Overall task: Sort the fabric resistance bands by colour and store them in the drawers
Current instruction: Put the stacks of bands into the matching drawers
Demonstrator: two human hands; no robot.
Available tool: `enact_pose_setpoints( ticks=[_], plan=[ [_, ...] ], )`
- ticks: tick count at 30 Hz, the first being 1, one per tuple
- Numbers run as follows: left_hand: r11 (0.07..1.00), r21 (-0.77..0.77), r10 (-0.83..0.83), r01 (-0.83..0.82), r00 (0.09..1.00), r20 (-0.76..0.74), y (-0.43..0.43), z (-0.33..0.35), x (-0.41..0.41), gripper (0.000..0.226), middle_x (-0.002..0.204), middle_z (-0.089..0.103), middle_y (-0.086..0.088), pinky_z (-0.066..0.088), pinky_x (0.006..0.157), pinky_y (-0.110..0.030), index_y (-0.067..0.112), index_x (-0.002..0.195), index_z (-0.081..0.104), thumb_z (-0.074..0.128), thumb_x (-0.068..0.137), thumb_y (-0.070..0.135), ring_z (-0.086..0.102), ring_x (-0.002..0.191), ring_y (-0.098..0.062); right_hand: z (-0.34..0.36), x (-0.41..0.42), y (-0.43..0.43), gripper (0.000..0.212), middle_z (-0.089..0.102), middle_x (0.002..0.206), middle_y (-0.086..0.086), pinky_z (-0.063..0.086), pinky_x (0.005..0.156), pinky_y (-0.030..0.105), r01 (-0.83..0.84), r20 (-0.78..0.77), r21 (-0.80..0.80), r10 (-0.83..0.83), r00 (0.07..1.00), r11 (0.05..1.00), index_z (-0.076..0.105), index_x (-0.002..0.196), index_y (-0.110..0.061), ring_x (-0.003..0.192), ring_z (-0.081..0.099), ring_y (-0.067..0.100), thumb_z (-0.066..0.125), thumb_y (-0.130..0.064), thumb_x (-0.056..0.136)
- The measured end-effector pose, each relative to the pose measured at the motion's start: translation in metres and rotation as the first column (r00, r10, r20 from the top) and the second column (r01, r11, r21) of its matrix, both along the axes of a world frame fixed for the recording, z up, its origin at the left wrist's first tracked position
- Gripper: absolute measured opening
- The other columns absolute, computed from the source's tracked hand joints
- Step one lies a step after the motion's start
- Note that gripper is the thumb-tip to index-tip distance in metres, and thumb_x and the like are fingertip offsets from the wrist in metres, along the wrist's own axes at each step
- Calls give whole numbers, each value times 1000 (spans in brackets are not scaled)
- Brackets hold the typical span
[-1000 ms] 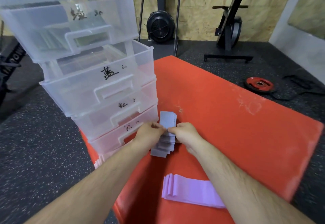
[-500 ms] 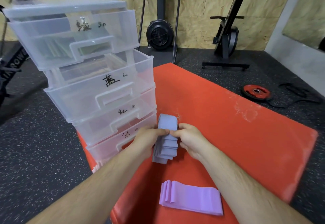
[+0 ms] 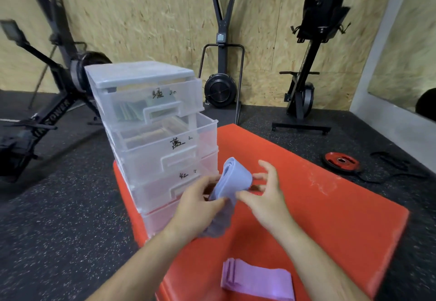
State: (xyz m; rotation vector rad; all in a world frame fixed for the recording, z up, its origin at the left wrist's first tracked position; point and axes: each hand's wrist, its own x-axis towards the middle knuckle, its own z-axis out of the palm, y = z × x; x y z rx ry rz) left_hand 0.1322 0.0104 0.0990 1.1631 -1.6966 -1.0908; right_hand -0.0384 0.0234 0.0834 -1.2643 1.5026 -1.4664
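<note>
Nearest to us, a loose pile of lilac bands [image 3: 257, 281] is lying flat on the red mat [image 3: 342, 225]. Just above it we are holding a folded bundle of blue-grey bands [image 3: 233, 179] in the air, in front of the lower drawers. Our left hand [image 3: 198, 202] is gripping the bundle's lower part with its fingers curled round it. Our right hand [image 3: 265, 197] is keeping its fingers spread, the forefinger raised, with the thumb and some fingertips touching the bundle's right edge.

Behind the bundle, a clear plastic drawer unit [image 3: 141, 76] is standing on the mat's left corner. Its top drawer [image 3: 151, 102] is holding greenish bands, seen through the front. The second drawer [image 3: 174, 149] is standing pulled partly out, and flat pale strips are showing inside it, their colour hard to tell. We cannot tell what the third drawer [image 3: 169, 182] and the bottom drawer [image 3: 155, 220] are holding. Each front is carrying a handwritten black character: the second is reading 蓝, the third 红, and the top one is blurring too much to read. Small figures beside them are too small to tell.

Farther off, a red weight plate [image 3: 341, 161] is lying on the dark speckled floor. Black exercise machines are standing along the chipboard wall, and lettering on the left one is too blurred to read.
</note>
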Motion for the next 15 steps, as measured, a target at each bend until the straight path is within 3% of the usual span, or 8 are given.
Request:
enact_pose_setpoints(
  ticks=[2,4,5,7,9,12,15],
  plan=[
    [997,-72,-2,9,995,99,15,26,16,44,87,74,4,56,59,-25,36,110,65,59,81,3,66,64,-5,23,-1,6,94,42,135,-15,49,85,17,-114,-190,-135,87,978,984,33,143,-51,118,51,1,74,-8,71],
    [992,-127,3,22,982,190,23,56,33,46,84,73,12,59,53,-37,44,107,64,59,79,7,72,66,-17,55,2,8,92,43,141,-17,45,102,26,-290,-380,-121,226,897,949,33,141,-59,128,46,1,70,-18,67],
    [988,-150,-4,40,973,232,25,71,41,46,84,73,12,58,50,-40,44,107,64,59,80,7,73,68,-21,72,4,6,88,50,139,-15,47,104,31,-347,-438,-91,276,856,933,37,139,-57,125,52,4,69,-20,66],
    [962,-260,20,78,935,354,24,101,58,45,91,73,12,59,67,-38,38,113,66,63,80,9,71,81,-14,105,13,2,77,63,124,-8,56,89,38,-391,-497,-45,319,807,919,47,133,-52,100,65,15,71,-20,67],
    [924,-364,73,119,879,472,18,133,73,44,104,71,13,52,83,-26,31,120,66,67,81,12,66,94,-6,138,24,-7,62,68,108,-9,57,77,34,-394,-555,-36,309,773,919,58,122,-45,82,66,16,74,-16,70],
    [871,-463,199,162,746,635,4,180,89,39,102,70,12,44,67,-7,29,124,64,65,86,20,62,87,-5,181,44,-26,36,70,84,-5,52,65,30,-431,-594,-35,328,734,902,67,95,-32,66,58,8,76,-13,66],
    [883,-434,230,177,642,731,-16,212,99,36,83,71,9,47,47,-12,36,123,59,56,90,22,65,57,-6,208,61,-52,30,67,80,-6,52,61,31,-392,-698,-38,257,669,919,63,88,-28,66,58,12,73,-16,63]
  ],
)
